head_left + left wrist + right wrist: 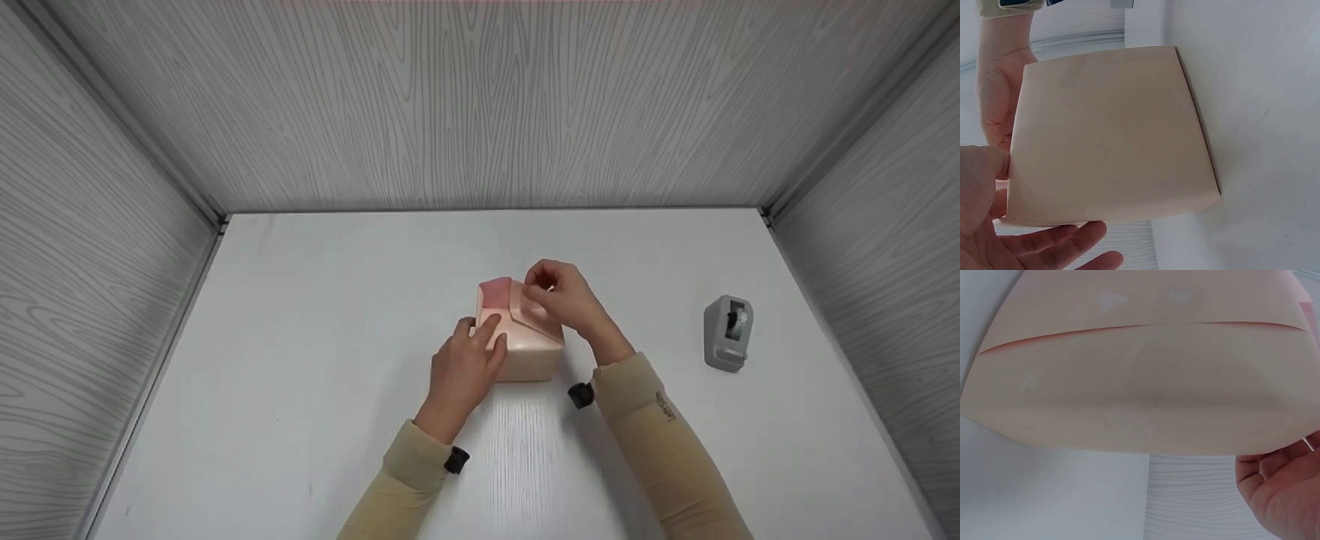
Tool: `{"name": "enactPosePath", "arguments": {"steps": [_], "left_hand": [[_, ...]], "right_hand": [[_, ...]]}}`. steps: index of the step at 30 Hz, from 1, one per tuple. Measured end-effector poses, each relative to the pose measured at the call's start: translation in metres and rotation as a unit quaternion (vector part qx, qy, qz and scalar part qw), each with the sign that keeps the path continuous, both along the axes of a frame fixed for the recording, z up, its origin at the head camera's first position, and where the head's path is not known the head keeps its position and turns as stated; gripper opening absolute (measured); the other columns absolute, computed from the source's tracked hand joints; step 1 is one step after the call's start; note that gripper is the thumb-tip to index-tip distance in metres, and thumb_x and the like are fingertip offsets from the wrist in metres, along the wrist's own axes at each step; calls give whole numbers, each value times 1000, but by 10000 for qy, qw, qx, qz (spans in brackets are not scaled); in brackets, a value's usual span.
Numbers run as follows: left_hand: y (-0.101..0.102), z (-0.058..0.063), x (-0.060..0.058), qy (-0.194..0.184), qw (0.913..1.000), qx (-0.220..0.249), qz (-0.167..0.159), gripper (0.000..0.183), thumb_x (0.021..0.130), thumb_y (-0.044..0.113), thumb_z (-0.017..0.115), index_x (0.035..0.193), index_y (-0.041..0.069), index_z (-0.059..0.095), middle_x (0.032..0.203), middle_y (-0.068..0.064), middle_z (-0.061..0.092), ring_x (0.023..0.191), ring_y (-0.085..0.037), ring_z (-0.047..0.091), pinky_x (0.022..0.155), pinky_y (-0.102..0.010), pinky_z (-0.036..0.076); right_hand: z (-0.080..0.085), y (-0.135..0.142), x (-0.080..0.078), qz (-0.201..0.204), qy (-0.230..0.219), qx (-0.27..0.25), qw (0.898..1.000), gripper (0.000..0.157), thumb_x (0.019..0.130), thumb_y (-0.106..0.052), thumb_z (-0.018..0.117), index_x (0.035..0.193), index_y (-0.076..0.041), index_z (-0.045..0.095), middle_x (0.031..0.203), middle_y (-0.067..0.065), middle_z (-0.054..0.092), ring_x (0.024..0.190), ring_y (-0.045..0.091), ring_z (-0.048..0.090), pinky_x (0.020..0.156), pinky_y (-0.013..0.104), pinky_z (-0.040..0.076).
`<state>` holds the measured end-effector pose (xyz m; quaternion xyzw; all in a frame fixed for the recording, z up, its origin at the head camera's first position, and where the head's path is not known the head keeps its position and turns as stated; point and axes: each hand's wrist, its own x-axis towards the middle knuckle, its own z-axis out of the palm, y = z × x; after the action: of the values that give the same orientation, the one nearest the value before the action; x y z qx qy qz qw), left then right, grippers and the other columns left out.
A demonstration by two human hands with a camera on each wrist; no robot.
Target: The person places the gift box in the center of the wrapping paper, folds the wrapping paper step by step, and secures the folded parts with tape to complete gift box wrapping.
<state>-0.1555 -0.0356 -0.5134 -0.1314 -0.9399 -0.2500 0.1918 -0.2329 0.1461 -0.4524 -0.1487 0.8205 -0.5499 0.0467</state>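
A pale peach paper box (pixel 529 365) with a pink inside stands on the white table between both hands. At its far left the pink inner surface shows, and a peach flap (pixel 534 311) lies across its right part. My left hand (pixel 465 367) holds the near left corner, thumb and index on top and other fingers along the side (pixel 1055 244). At the far right edge my right hand (pixel 570 300) pinches the flap between thumb and index. In the right wrist view, its other fingers (pixel 1249 475) curl beside the box, and a thin slit runs below the flap.
A grey tape dispenser (pixel 727 334) with a roll of tape stands at the right of the white table (pixel 322 300). Grey wood-grain panels (pixel 480 105) rise behind the table and on both sides. A black band fitting (pixel 581 394) sits at the right cuff.
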Motion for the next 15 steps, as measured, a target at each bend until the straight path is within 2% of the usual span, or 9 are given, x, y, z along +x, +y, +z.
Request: {"name": "enactPosePath", "arguments": {"steps": [4,9,12,13,15], "left_hand": [[0,0,0,47,10000,-29,9,33,99,31,57,125,16,67,106,-19,62,71,-30,66,55,-43,55],[0,0,-1,126,9999,-56,14,32,98,32,57,124,15,67,105,-19,62,69,-30,66,54,-43,55],[0,-1,-1,137,9999,-49,22,32,98,31,58,123,15,68,105,-19,63,70,-30,66,55,-43,55],[0,-1,-1,148,9999,-56,26,32,98,31,58,123,15,68,105,-20,63,69,-30,66,54,-43,55],[0,-2,-1,180,9998,-70,34,31,97,31,59,122,15,68,104,-20,63,69,-31,66,54,-43,55]], "right_hand": [[22,-8,10,83,178,19,9998,6,91,3,61,90,9,60,77,8,54,71,22,47,61,25,38],[21,-12,7,108,346,-21,9993,6,90,1,63,90,7,61,76,4,54,71,21,48,61,25,38],[21,-14,6,146,421,-50,9990,6,91,2,63,90,7,62,76,5,54,70,22,47,60,25,38],[26,-16,9,170,433,-88,9989,6,91,3,62,90,9,61,75,7,54,69,23,46,60,25,37],[23,-16,7,163,467,-93,9987,6,91,3,62,90,9,61,75,6,54,69,23,46,59,24,37]]}}
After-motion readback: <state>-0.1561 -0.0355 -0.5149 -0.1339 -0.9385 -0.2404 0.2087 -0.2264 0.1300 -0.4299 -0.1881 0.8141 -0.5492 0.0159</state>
